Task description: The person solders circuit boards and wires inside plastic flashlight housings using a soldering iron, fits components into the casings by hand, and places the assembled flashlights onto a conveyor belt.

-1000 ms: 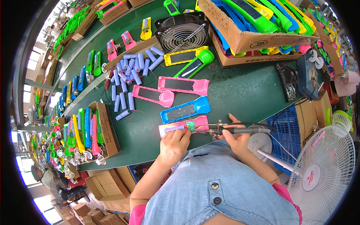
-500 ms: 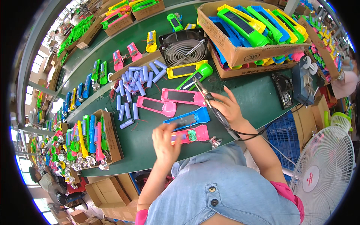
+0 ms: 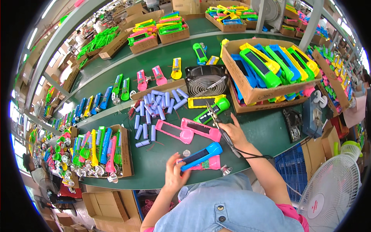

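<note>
My left hand (image 3: 176, 174) grips the lower left end of a blue flashlight casing (image 3: 203, 155), its dark panel facing up. Partly covered by it, a pink casing (image 3: 211, 163) with a green circuit board lies near the table's front edge. A silver reflector (image 3: 226, 170) sits at the pink casing's right end. My right hand (image 3: 235, 134) is closed around a soldering iron (image 3: 227, 142), tip pointing up and left, black cable trailing over my forearm. Two more pink casings (image 3: 174, 131) lie beyond, with a green casing (image 3: 212, 111) and a yellow one (image 3: 197, 102).
Purple cylindrical cells (image 3: 152, 106) are heaped left of centre. A black fan (image 3: 206, 83) stands behind. Cardboard boxes of casings flank the work area, at right (image 3: 266, 92) and left (image 3: 126, 150). A blue-grey unit (image 3: 312, 120) stands at the right edge, above a white fan (image 3: 328, 193).
My left hand has taken hold of the blue casing, which now sits panel up over the pink one. The soldering iron stays in my right hand. The view has shifted, showing more of the background.
</note>
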`<state>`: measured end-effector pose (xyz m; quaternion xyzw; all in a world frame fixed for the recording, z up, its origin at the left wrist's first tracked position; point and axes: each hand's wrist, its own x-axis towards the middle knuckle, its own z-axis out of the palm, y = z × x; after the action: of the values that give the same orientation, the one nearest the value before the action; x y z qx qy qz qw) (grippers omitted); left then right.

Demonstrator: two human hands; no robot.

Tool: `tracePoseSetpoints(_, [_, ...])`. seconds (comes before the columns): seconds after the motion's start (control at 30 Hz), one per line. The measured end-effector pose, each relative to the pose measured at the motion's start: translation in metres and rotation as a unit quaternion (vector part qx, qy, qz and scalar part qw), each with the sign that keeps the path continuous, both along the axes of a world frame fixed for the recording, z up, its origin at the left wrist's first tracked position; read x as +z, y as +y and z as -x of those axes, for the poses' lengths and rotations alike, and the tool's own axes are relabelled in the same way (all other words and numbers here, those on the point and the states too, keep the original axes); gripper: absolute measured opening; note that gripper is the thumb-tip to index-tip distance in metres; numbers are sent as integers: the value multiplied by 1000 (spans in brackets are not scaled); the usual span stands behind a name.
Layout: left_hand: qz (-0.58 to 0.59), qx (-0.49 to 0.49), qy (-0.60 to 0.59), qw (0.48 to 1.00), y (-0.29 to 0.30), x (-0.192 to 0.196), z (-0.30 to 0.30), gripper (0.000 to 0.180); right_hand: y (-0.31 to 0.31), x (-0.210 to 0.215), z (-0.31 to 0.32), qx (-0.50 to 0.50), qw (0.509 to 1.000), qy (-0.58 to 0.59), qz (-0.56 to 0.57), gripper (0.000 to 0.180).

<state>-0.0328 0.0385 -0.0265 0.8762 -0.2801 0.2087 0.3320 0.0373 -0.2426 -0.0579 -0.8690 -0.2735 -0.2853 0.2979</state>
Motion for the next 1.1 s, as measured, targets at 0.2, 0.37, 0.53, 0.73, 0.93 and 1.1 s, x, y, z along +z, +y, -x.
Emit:
tracePoseSetpoints(0.2, [-14, -110, 98, 989, 6, -6, -11, 44, -5, 9, 5, 9, 1000, 30, 4, 40])
tracePoseSetpoints(0.37, [-40, -29, 92, 995, 47, 75, -57, 44, -36, 14, 41, -53, 998, 41, -12, 39])
tracePoseSetpoints(0.53, [3, 71, 25, 997, 41, 141, -221, 38, -48, 3, 92, -137, 988, 73, 30, 32])
tracePoseSetpoints(0.73, [21, 285, 18, 958, 57, 51, -418, 45, -37, 22, 96, -121, 983, 110, 81, 38])
tracePoseSetpoints(0.93, [-198, 376, 29, 905, -9, 43, -472, 50, -46, 10, 98, -119, 977, 139, 110, 35])
tracePoseSetpoints(1.1, [-406, -113, -248, 872, -76, 51, -489, 32, -45, 18, 92, -118, 975, 147, 120, 33])
